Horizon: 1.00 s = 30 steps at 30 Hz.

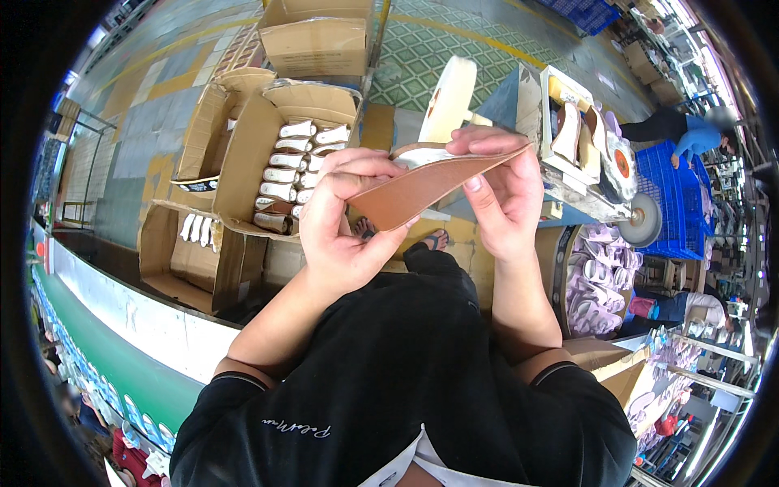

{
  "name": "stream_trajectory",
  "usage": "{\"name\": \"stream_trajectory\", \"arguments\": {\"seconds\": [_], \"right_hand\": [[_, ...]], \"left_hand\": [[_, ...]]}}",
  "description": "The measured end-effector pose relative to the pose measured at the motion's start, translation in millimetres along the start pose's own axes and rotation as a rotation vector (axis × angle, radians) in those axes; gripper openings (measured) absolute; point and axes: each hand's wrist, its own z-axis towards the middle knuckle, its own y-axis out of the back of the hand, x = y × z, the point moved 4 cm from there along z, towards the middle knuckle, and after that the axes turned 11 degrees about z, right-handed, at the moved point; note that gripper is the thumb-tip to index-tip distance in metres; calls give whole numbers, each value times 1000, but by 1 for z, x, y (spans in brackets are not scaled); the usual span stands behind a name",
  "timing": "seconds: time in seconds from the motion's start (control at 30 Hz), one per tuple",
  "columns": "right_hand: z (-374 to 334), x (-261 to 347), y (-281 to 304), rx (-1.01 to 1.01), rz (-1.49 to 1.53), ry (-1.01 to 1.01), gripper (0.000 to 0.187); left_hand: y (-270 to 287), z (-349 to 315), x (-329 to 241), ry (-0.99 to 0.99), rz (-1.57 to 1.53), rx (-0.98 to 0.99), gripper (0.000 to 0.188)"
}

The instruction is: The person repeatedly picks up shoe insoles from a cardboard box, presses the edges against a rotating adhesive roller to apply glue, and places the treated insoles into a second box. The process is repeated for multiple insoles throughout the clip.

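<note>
Both my hands hold one brown shoe insole (422, 191) up in front of my chest, brown side toward me, a white layer showing along its upper edge. My left hand (341, 219) grips its left end, thumb underneath and fingers curled over the top. My right hand (503, 191) pinches the right end, thumb on the brown face. Just behind the insole a round cream buffing wheel (448, 99) stands on a blue machine stand (507, 101).
Open cardboard boxes (243, 154) on my left hold rows of white insoles (294, 172). A white tray (580, 134) of insoles sits on the stand. A basket of lilac insoles (596, 280) and a blue crate (673, 199) lie right, near a person in blue (690, 134).
</note>
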Motion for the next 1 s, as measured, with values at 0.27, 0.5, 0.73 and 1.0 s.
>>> {"name": "stream_trajectory", "arguments": {"seconds": [0.27,0.5,0.73,1.0], "right_hand": [[10,11,-2,145,-108,93,39],[13,19,-5,161,-192,153,38],[12,19,-3,131,-233,44,35],[10,20,-2,301,-424,-52,30]], "left_hand": [[3,-4,-2,-10,8,-35,48],[4,-5,-7,27,-34,-85,44],[0,-9,-12,195,-289,-22,40],[0,-50,26,708,-661,-57,18]]}}
